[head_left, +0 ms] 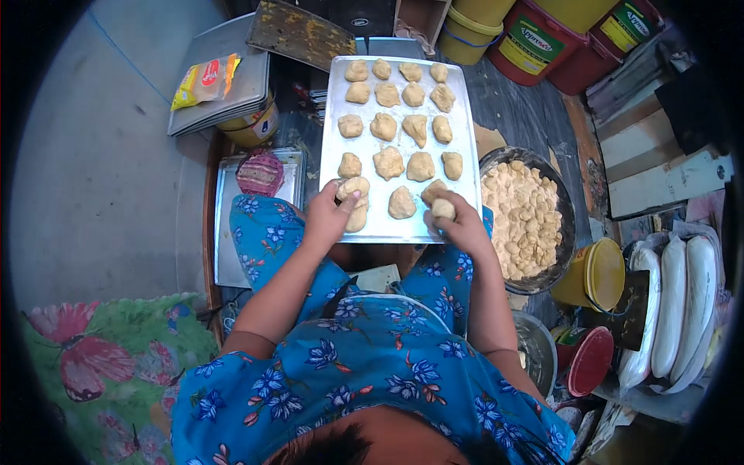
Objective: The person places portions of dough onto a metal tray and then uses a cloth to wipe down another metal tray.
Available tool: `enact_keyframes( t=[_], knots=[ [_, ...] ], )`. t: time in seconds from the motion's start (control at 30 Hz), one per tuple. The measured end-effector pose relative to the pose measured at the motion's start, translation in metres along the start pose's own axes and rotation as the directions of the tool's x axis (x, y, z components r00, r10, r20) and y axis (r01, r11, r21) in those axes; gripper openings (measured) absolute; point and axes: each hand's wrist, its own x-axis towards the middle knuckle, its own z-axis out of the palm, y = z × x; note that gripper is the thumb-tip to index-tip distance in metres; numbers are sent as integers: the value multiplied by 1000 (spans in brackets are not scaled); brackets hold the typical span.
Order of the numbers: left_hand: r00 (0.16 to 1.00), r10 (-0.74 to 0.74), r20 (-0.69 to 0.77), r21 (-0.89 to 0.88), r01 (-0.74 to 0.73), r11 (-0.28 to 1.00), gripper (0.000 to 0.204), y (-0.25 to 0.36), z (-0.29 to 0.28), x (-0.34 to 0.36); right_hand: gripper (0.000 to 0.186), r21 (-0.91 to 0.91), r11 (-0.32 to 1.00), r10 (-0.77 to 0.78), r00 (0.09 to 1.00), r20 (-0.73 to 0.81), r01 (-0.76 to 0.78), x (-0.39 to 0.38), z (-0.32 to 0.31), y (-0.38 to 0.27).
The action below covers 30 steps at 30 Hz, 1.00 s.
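Observation:
A metal baking tray (470, 101) rests across my lap, with rows of pale, lumpy dough pieces on it. At its near left corner, my left hand (327, 218) is closed with thumb and fingers on a dough piece (353, 187). Another piece lies just beneath that one, partly covered. My right hand (463, 226) is at the near right corner, its fingers closed around a small dough ball (442, 208). Close beyond those fingers is a tray piece (434, 191). Between my hands sits a single dough lump (402, 203).
To the right, a dark round basin (570, 232) holds many dough pieces, beside a yellow bucket (604, 273). Stacked trays (186, 120) carry a yellow packet (205, 81) at the left. Red tubs (531, 46) stand far right. Long white wrapped packages (668, 306) lie near right.

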Motion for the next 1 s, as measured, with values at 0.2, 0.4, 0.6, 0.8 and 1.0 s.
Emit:
enact_keyframes(
  t=[0.2, 0.4, 0.6, 0.8, 1.0],
  knots=[
    [979, 198, -57, 188, -184, 965, 37, -6, 9, -3, 33, -63, 985, 142, 963, -229, -160, -7, -22, -1],
    [858, 415, 301, 374, -507, 777, 52, 12, 5, -18, 48, -572, 794, -404, 525, -749, -206, -1, -103, 2],
    [855, 357, 376, 394, -497, 773, 57, 5, -3, -21, 39, -463, 886, -176, 914, -365, -14, -1, -63, -8],
    [917, 248, 311, 478, -377, 793, 49, 17, -4, -26, 42, -407, 900, -227, 965, -133, 155, 7, 15, 3],
    [962, 232, 144, 398, -271, 877, 41, -2, -6, -21, 23, -417, 902, -64, 926, -373, -106, 2, 10, -9]
  ],
)
